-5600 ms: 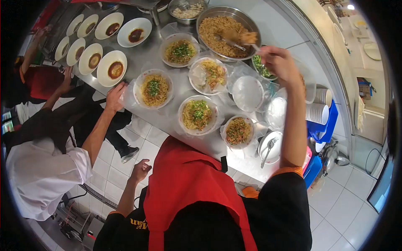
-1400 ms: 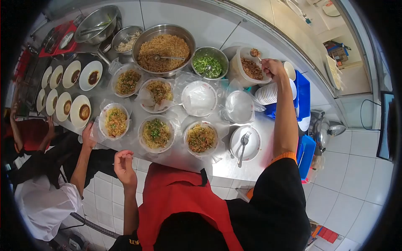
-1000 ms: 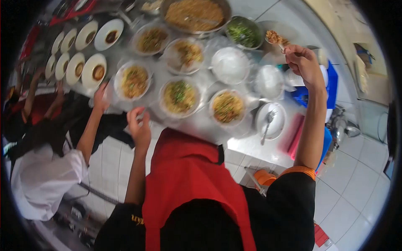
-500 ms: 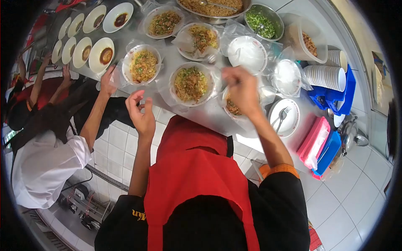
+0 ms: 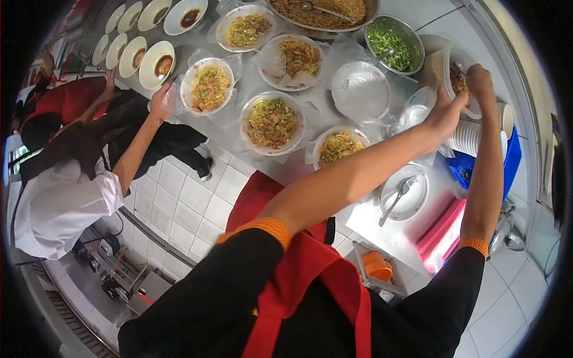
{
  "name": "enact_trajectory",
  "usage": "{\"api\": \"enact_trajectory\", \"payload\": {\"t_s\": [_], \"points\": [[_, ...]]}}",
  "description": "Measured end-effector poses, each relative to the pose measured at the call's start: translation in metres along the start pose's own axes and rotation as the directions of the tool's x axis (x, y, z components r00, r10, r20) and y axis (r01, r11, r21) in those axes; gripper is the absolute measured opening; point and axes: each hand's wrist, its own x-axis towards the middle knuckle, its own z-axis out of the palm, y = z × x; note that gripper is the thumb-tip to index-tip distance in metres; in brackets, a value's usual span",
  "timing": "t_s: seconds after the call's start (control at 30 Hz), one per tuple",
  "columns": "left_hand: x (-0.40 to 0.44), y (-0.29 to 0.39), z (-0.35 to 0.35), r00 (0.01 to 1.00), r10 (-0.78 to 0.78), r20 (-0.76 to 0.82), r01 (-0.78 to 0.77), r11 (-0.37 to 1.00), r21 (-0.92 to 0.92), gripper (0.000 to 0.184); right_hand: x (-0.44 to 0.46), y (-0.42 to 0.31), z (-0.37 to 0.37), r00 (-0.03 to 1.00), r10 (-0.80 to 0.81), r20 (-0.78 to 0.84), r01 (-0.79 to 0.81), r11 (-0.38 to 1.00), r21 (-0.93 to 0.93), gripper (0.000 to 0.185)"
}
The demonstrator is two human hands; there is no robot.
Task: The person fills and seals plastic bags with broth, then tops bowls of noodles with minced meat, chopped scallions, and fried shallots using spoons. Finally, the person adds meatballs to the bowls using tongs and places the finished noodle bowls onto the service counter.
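My left hand [image 5: 446, 115] reaches across to the right end of the counter, its fingers against the lower side of a clear tub [image 5: 444, 62] of chopped brown topping [image 5: 458, 79]. At the tub's opening is my right hand [image 5: 479, 80], fingers closed and pointing down; what it holds is hidden. Topped noodles fill lined bowls, among them the middle one [image 5: 271, 123], the left one [image 5: 209, 88] and one partly behind my left forearm [image 5: 339, 147]. An empty lined bowl [image 5: 360, 92] sits left of the tub.
A bowl of chopped greens [image 5: 395, 45] and a large pan of brown crumbs [image 5: 334, 13] stand behind. A fork lies on a plate [image 5: 412, 200] near stacked cups [image 5: 468, 138]. At the left, a co-worker's hand [image 5: 160, 102] touches a lined bowl, near several white sauce bowls [image 5: 157, 64].
My left hand has swung from the counter's front edge over to the tub. My right hand has moved from above the front bowls back to the tub, which now tilts. The view has shifted.
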Motion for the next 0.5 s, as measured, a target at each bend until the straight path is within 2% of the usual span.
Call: {"api": "enact_trajectory", "payload": {"t_s": [0.03, 0.1, 0.17, 0.2, 0.27, 0.3, 0.33, 0.37, 0.43, 0.5], "points": [[0.021, -0.008, -0.001, 1.000, 0.002, -0.005, -0.002, 1.000, -0.002, 0.080, 0.003, -0.009, 0.011, 0.998, -0.051, -0.026, 0.048, 0.996, -0.078, 0.024], [0.047, -0.024, -0.002, 0.983, 0.024, -0.181, -0.032, 0.999, -0.041, 0.076, 0.003, -0.019, 0.019, 0.997, -0.047, 0.059, 0.050, 0.998, -0.047, 0.031], [0.049, -0.020, -0.014, 0.990, 0.019, -0.143, -0.024, 0.999, -0.033, 0.073, 0.023, -0.007, 0.043, 0.976, -0.216, -0.017, 0.217, 0.973, 0.082, 0.025], [0.032, -0.004, -0.007, 0.990, -0.024, -0.136, 0.007, 0.992, -0.125, 0.071, 0.025, 0.000, 0.045, 0.978, -0.209, -0.009, 0.209, 0.975, 0.081, 0.025], [0.037, -0.005, -0.015, 0.988, -0.030, -0.152, 0.011, 0.992, -0.123, 0.069, 0.030, 0.002, 0.030, 0.929, -0.236, 0.285, 0.122, 0.923, 0.366, 0.018], [0.040, -0.006, -0.018, 0.987, -0.035, -0.155, 0.013, 0.991, -0.136, 0.068, 0.025, 0.000, 0.025, 0.931, -0.224, 0.287, 0.113, 0.927, 0.357, 0.018], [0.042, -0.005, -0.022, 0.998, -0.023, -0.060, 0.013, 0.988, -0.155, 0.069, 0.017, -0.004, 0.019, 0.921, -0.159, 0.355, -0.038, 0.872, 0.488, 0.016], [0.042, -0.008, -0.022, 0.996, -0.007, -0.085, -0.005, 0.990, -0.141, 0.069, 0.009, -0.006, 0.011, 0.899, -0.099, 0.426, -0.194, 0.783, 0.591, 0.015], [0.033, 0.002, -0.016, 0.988, -0.041, -0.149, 0.025, 0.994, -0.110, 0.067, 0.001, -0.008, 0.015, 0.896, -0.026, 0.443, -0.291, 0.720, 0.631, 0.013], [0.027, 0.004, -0.017, 0.982, -0.047, -0.181, 0.029, 0.994, -0.101, 0.072, -0.013, -0.020, -0.007, 0.855, -0.023, 0.518, -0.384, 0.642, 0.663, 0.005]]}}
